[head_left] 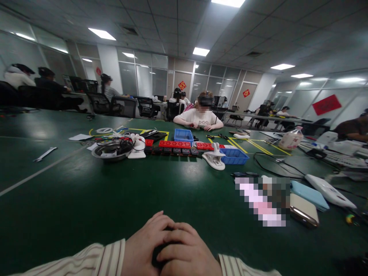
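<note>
"How are the hands being held?"
"The left hand (140,243) and the right hand (189,251) are being held together, with bent fingers being laid over each other."
"Is anything being gripped inside?"
"That cannot be told. The dark gap between the hands is being partly hidden by the fingers."
"What is being seen closest to them?"
"The green table (115,203) is being seen under and ahead of the hands. To the right, a cream case (303,209) is being seen beside a light blue case (309,195)."
"And farther ahead?"
"A white clip (214,158) is being seen beside a blue bin (235,156). Black cables (123,143) are being held by a metal bowl (99,154). Across the table, both arms are being rested by a person in a white shirt (199,117)."
</note>
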Motion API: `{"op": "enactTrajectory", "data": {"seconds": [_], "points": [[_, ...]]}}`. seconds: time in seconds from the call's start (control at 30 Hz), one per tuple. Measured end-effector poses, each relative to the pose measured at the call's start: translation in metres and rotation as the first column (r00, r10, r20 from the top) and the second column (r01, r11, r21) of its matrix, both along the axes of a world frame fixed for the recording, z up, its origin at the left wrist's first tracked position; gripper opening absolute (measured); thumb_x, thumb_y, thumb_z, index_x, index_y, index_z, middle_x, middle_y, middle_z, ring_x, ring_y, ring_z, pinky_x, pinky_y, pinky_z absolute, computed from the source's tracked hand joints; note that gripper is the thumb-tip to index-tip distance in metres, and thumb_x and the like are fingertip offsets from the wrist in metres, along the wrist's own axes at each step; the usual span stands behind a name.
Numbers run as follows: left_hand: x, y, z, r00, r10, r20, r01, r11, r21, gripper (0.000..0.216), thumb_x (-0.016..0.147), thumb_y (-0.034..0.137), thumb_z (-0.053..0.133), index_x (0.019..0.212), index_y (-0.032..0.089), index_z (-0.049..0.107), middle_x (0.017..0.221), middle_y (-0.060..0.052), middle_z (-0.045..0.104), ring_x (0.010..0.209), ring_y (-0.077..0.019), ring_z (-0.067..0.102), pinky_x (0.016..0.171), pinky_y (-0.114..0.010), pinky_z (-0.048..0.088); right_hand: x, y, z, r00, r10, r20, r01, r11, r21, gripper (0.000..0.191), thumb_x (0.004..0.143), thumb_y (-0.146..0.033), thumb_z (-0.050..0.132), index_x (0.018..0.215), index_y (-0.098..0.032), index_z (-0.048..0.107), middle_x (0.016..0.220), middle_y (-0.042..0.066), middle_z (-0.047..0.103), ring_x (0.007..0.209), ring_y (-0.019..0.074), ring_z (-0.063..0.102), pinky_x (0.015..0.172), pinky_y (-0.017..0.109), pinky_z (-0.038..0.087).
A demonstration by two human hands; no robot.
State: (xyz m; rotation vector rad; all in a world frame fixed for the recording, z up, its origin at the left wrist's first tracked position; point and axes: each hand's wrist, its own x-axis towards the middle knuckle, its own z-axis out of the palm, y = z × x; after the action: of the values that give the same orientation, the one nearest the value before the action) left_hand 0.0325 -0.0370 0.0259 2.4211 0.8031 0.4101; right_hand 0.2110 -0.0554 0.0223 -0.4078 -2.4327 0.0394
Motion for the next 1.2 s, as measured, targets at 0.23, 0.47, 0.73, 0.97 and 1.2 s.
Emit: {"op": "enactTrajectory", "data": {"seconds": [0.23,0.47,0.73,0.97,1.2], "points": [[-0.001,-0.002,-0.009,0.999,0.032,0.028,-0.034,0.994,0.100,0.070,0.058,0.055,0.072,0.116,0.023,0.049,0.115,-0.007,0.054,0.109,-0.0277,0.050,0.108,-0.054,0.016,-0.001,-0.002,0.003,0.976,-0.156,-0.150,0.149,0.987,-0.052,0.028,0.100,-0.037,0.028,0.109,-0.021,0.050,0.103,0.001,0.064,0.101,0.0137,0.056,0.101,0.031,0.031],[0.005,-0.005,-0.028,0.991,0.127,-0.044,-0.115,0.969,0.219,0.053,0.053,0.038,0.073,0.098,0.017,0.055,0.096,-0.007,0.056,0.093,-0.0283,0.055,0.104,-0.063,0.014,-0.010,-0.007,-0.011,0.905,-0.324,-0.275,0.298,0.945,-0.131,0.064,0.083,-0.074,0.024,0.086,-0.017,0.052,0.078,0.004,0.056,0.070,0.0168,0.053,0.064,0.030,0.042],[0.005,-0.001,-0.023,0.996,0.070,-0.054,-0.063,0.991,0.114,0.040,0.051,0.037,0.072,0.087,0.023,0.062,0.094,-0.003,0.055,0.091,-0.0265,0.054,0.104,-0.059,0.021,-0.012,-0.007,-0.010,0.936,-0.280,-0.212,0.282,0.959,-0.020,0.053,0.093,-0.060,0.023,0.081,-0.018,0.053,0.074,0.002,0.057,0.069,0.0153,0.051,0.061,0.029,0.039],[0.003,0.003,-0.020,0.999,0.008,-0.038,-0.007,1.000,0.026,0.053,0.053,0.036,0.073,0.103,0.026,0.060,0.103,-0.003,0.056,0.097,-0.0287,0.054,0.104,-0.056,0.023,0.000,-0.001,0.000,0.999,-0.026,-0.019,0.026,1.000,-0.012,0.027,0.100,-0.032,0.034,0.089,-0.024,0.058,0.092,-0.007,0.069,0.089,0.0091,0.061,0.099,0.026,0.036],[0.002,0.005,-0.036,0.999,0.033,-0.002,-0.032,0.996,0.082,0.069,0.059,0.052,0.071,0.118,0.024,0.048,0.112,-0.007,0.055,0.105,-0.0293,0.051,0.107,-0.057,0.017,0.002,0.003,-0.002,0.988,-0.072,-0.136,0.077,0.996,0.038,0.020,0.099,-0.031,0.036,0.101,-0.025,0.055,0.095,-0.005,0.068,0.097,0.0101,0.059,0.107,0.028,0.027]]}}
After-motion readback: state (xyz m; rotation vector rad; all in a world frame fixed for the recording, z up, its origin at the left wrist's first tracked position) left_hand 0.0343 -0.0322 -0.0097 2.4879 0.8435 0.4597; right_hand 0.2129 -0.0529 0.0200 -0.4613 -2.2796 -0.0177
